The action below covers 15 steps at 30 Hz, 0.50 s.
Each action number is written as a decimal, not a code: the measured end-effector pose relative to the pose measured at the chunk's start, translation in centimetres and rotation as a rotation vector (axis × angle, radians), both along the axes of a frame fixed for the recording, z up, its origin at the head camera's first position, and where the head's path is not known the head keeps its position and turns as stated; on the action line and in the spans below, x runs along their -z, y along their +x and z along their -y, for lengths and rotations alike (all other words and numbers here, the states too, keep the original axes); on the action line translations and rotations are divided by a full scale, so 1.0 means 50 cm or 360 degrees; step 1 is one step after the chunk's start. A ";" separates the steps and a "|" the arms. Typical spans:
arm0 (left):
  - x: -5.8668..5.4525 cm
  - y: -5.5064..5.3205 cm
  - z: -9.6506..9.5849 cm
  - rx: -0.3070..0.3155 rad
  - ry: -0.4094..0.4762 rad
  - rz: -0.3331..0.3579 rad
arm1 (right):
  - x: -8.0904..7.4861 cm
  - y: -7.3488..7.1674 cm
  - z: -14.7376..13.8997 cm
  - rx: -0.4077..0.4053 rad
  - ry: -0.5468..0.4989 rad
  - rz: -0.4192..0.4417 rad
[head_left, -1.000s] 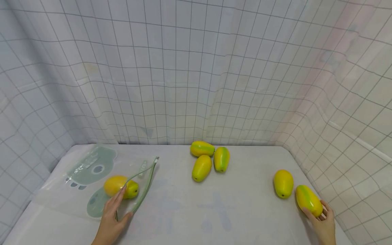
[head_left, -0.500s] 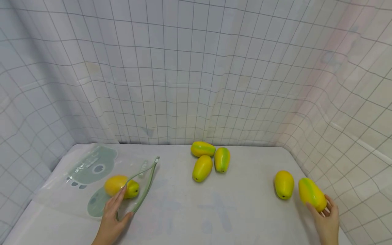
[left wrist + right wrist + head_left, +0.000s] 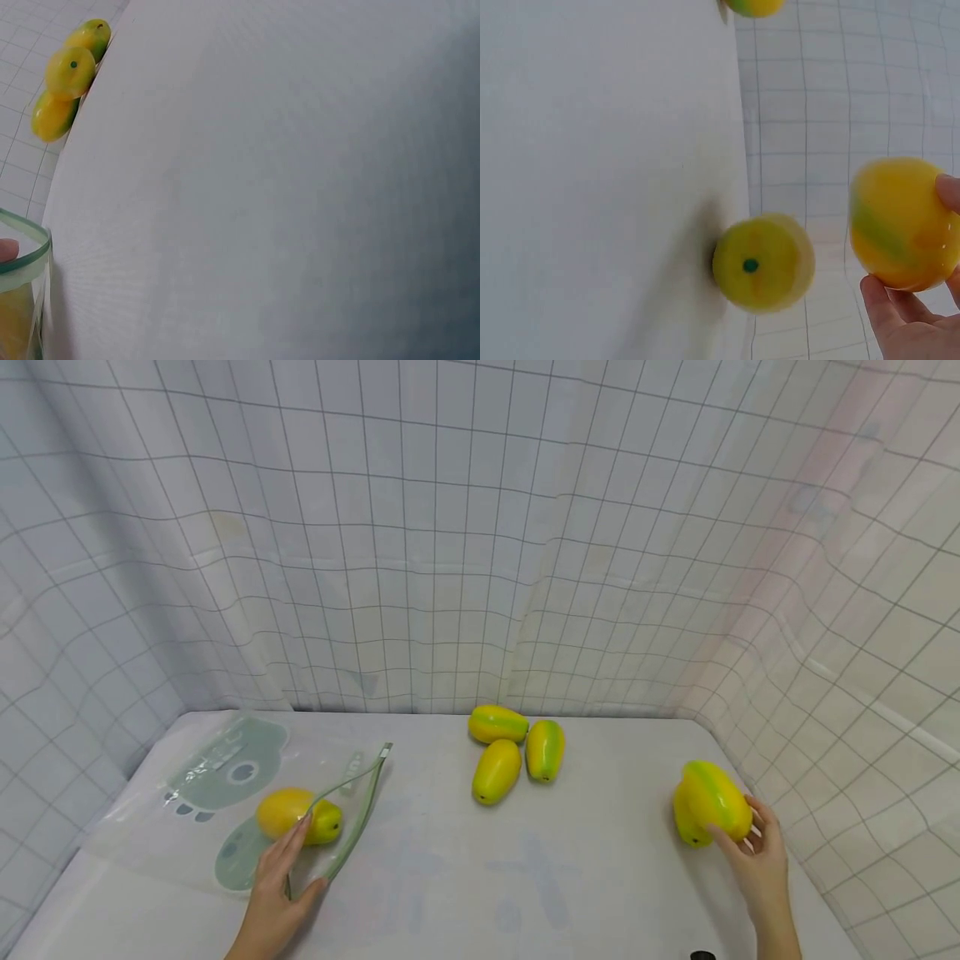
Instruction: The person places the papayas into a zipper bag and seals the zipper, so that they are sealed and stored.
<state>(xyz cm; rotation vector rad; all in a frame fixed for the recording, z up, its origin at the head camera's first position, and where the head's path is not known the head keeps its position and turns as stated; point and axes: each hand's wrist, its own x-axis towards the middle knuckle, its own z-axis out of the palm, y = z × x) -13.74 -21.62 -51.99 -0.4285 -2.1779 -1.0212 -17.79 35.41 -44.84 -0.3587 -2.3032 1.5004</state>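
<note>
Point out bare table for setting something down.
Biggest: table front and middle, between bag and right hand, this side of the trio. Also: between trio and held fruit. Crowded: left, bag with a fruit inside, left hand at its mouth; right, held fruit overlapping another fruit in head view, contact unclear. Dark thing at bottom edge, right.

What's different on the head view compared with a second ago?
The right hand has carried its yellow-green fruit leftward and farther from the wearer; it now overlaps the loose right-side fruit. A dark object now shows at the bottom edge. Nothing new was gripped or released. Unchanged: the left hand at the bag, the bagged fruit and the three back fruits.
</note>
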 end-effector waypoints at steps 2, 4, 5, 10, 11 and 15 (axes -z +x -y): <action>-0.001 0.000 -0.001 -0.0004 -0.0003 0.0006 | -0.008 -0.005 0.021 -0.0052 0.0031 -0.0019; -0.001 0.001 -0.001 -0.0005 0.0001 0.0012 | -0.009 -0.012 0.039 -0.0106 0.0045 -0.0042; -0.001 0.001 -0.002 -0.0009 0.0001 0.0019 | -0.009 -0.017 0.047 -0.0139 0.0039 -0.0057; -0.004 0.004 -0.003 -0.0031 0.0004 0.0067 | -0.005 -0.035 0.088 -0.0310 0.0008 -0.0144; -0.005 0.005 -0.004 -0.0033 0.0006 0.0074 | -0.005 -0.038 0.097 -0.0343 0.0001 -0.0152; -0.008 0.006 -0.005 -0.0031 0.0008 0.0078 | -0.007 -0.046 0.134 -0.0468 -0.0033 -0.0154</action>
